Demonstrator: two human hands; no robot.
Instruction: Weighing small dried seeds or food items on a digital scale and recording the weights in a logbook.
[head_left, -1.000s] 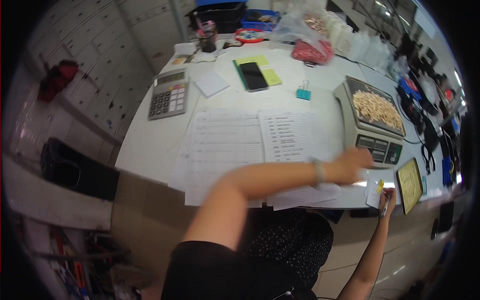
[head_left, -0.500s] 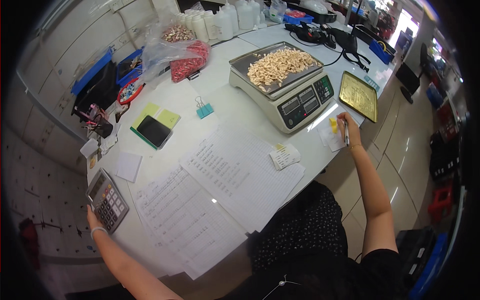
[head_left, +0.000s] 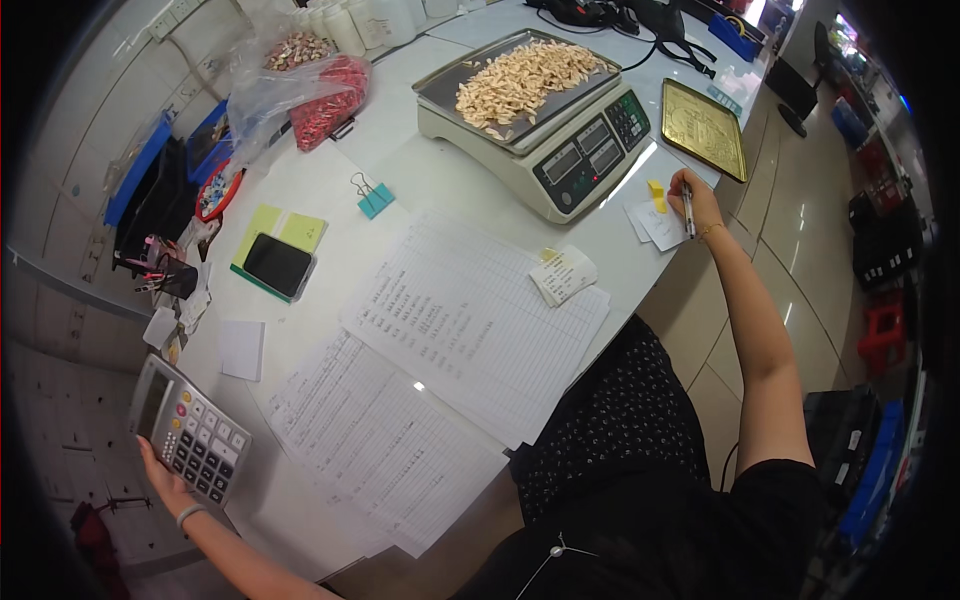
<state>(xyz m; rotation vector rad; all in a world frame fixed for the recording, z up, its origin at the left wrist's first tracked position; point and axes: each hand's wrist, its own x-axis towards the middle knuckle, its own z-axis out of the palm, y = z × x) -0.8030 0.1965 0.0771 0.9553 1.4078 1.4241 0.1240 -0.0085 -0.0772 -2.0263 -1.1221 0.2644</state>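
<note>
At the table's left edge my left hand [head_left: 168, 484] grips a grey calculator [head_left: 202, 432] by its near left side. The calculator is raised and tilted, its keys facing up. Far off to the right, my right hand [head_left: 698, 207] is closed around a pen [head_left: 688, 212], next to small white paper slips [head_left: 662, 228] and a yellow sticky tab [head_left: 656, 190]. Between my arms lies an open ledger [head_left: 440, 330] with handwritten rows. A small stack of printed slips [head_left: 562, 275] rests on its right page.
A weighing scale [head_left: 570, 165] carries a tray of pale, elongated pieces [head_left: 530, 82]. Beside it lies a gold tray [head_left: 705, 125]. Toward the left are a phone [head_left: 278, 264] on green notebooks, a teal binder clip [head_left: 375, 200], a white notepad [head_left: 241, 350] and a bag of red pieces [head_left: 330, 100].
My left hand has lifted and tilted the calculator, which now looks larger and nearer. My right hand stays by the slips with the pen. The whole view has shifted slightly.
</note>
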